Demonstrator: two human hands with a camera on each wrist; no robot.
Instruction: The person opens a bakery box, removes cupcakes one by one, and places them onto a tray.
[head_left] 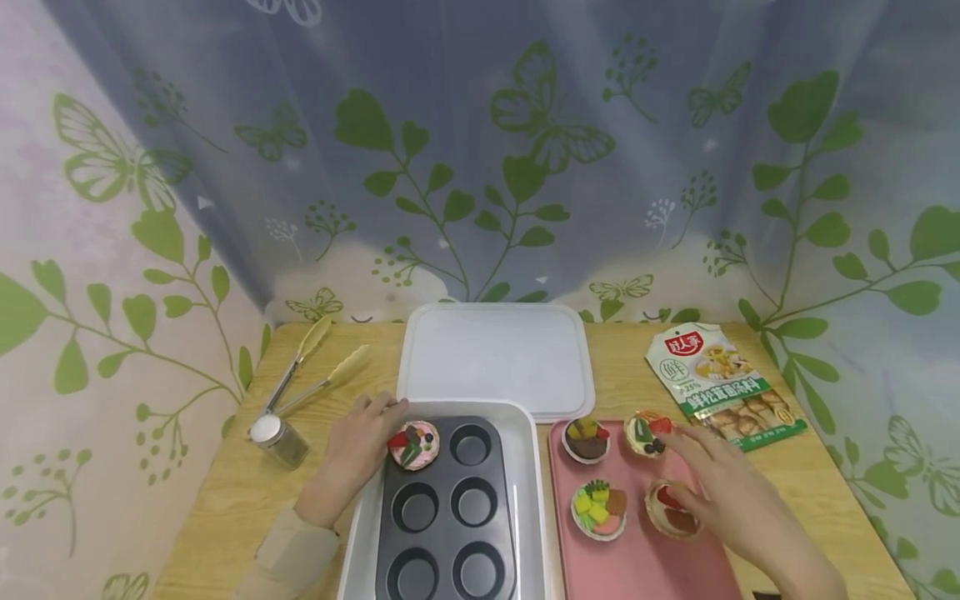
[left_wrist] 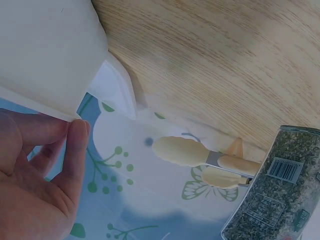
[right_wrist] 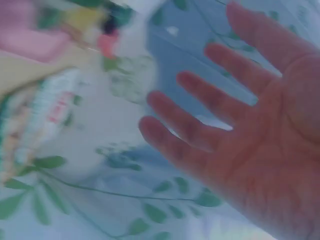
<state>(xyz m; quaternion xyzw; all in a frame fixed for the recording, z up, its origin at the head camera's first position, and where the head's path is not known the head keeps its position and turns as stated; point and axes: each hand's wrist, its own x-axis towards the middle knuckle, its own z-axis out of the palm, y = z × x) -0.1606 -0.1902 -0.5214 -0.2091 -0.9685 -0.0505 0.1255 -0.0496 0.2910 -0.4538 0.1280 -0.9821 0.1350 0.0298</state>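
My left hand [head_left: 365, 442] pinches the rim of a white rectangular container [head_left: 525, 421] at its left back corner; the thumb and fingertip grip the edge in the left wrist view. Inside the container lies a dark muffin tin [head_left: 444, 467], with a pink fruit tart [head_left: 414, 446] in its back left cup. Over the right part of a pink tray [head_left: 592, 562], my right hand [head_left: 731, 496] has its fingers spread. Its fingertips overlap a strawberry-topped tart [head_left: 645, 435] and a chocolate-and-cream tart [head_left: 671, 510] in the head view. The right wrist view shows the palm bare.
Two more tarts sit on the tray's left side: a chocolate one [head_left: 586, 442] and a yellow-green one [head_left: 598, 510]. A white lid [head_left: 495, 358] lies behind the container. Tongs [head_left: 300, 367] and a seasoning jar [head_left: 279, 442] are at left; a food packet [head_left: 723, 383] is at back right.
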